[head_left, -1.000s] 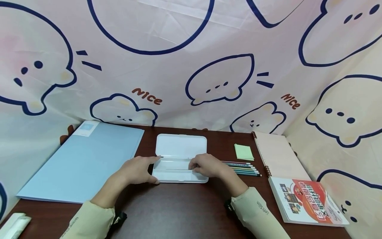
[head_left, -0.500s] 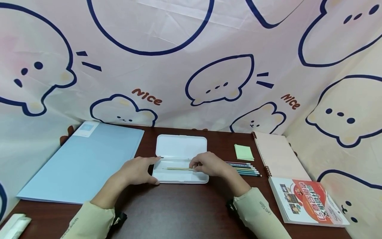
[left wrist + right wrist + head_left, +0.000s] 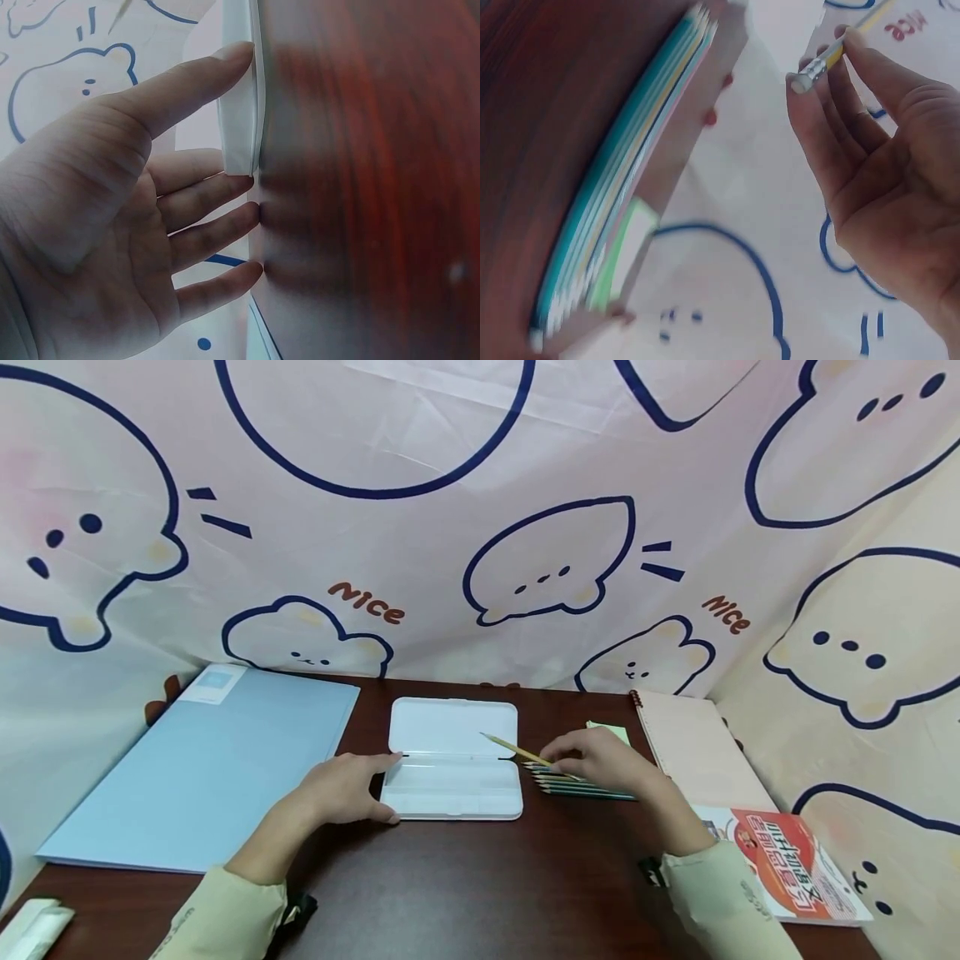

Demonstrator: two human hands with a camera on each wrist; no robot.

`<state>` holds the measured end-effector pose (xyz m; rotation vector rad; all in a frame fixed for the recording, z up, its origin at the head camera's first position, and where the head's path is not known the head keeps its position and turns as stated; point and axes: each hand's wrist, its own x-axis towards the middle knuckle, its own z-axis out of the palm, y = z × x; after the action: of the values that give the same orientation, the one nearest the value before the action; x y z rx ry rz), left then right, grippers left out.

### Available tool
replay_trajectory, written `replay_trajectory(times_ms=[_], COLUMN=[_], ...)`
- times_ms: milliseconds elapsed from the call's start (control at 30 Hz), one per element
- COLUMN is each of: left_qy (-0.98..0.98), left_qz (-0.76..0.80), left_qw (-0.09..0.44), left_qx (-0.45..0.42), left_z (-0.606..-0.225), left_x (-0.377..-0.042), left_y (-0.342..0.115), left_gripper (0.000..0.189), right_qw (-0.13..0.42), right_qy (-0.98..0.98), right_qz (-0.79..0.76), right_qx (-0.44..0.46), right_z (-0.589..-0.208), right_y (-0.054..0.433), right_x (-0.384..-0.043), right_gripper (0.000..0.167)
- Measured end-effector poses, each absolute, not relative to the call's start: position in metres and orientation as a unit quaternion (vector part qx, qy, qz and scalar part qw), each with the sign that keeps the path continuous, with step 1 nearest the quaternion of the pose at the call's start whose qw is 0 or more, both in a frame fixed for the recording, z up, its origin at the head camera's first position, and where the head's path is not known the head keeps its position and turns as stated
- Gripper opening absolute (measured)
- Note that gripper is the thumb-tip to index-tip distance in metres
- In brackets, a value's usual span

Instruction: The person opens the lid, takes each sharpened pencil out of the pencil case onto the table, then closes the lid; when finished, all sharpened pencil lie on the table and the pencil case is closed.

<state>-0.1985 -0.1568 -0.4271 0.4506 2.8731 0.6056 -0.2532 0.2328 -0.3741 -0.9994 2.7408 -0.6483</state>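
A white pencil case (image 3: 452, 807) lies unfolded on the table, its lid (image 3: 450, 720) tipped back toward the wall. At its left end rests my left hand (image 3: 341, 787), fingers fairly straight. The left wrist view has the thumb (image 3: 199, 79) against the case's edge and the other fingertips by the tabletop. My right hand (image 3: 603, 762) pinches a yellow pencil (image 3: 513, 747) between thumb and fingers, raised and slanted, tip pointing left over the case's right side. Its white eraser end (image 3: 802, 85) shows in the right wrist view. Below that hand lies a row of several pencils (image 3: 581, 789), partly covered.
A blue folder (image 3: 217, 760) lies left. Green sticky notes (image 3: 618, 732), partly covered by the right hand, lie behind the pencils. On the right are a spiral notebook (image 3: 705, 747) and a red-and-white book (image 3: 795, 860). A white packet (image 3: 33, 927) sits front left.
My right hand has lifted the yellow pencil out of the pencil case and moved right, over the row of pencils. The left hand has stayed at the case's left end.
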Motion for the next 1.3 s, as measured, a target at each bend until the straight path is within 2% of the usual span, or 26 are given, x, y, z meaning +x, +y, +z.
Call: replay_trajectory(times_ms=[300,500,900,1300], left_qy=[0.964,0.964,0.965,0.964], left_qz=[0.2,0.199,0.197,0.199], left_qw=[0.085,0.084,0.082,0.082], left_qx=[0.153,0.154,0.155,0.156], left_z=[-0.426,-0.426,-0.426,-0.428], left_x=[-0.197,-0.198,-0.199,-0.199], left_y=[-0.157,-0.158,-0.156,-0.157], left_gripper=[0.088,0.088,0.087,0.087], right_qw=[0.086,0.094,0.11,0.117], right_qy=[0.941,0.947,0.951,0.96], right_qz=[-0.186,-0.171,-0.146,-0.094], right_qx=[-0.27,-0.256,-0.251,-0.238], right_z=[-0.368,-0.374,-0.394,-0.406], right_y=[0.292,0.314,0.325,0.325], right_x=[-0.243,-0.241,-0.247,-0.249], right_gripper=[0.016,0.014,0.013,0.02])
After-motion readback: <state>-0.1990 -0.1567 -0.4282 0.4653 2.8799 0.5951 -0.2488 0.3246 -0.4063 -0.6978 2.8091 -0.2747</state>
